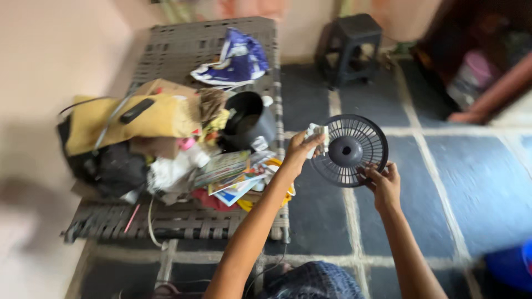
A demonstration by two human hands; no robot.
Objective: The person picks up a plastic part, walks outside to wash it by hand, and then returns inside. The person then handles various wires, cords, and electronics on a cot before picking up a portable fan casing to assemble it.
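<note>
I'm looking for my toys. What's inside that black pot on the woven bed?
The round black pot on the woven cot looks dark and empty near its rim. Its bottom lies in shadow, so anything there stays hidden.

Woven cot w/ yellow bag, black pot, papers; black stool nearby.

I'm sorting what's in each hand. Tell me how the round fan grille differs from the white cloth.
The fan grille is dark, rigid, round and slatted; the white cloth is pale, soft and crumpled. The grille is far larger than the cloth. The right hand holds the grille by its lower rim, while the left hand bunches the cloth against the grille's left edge. Both are held up above the dark tiled floor.
</note>
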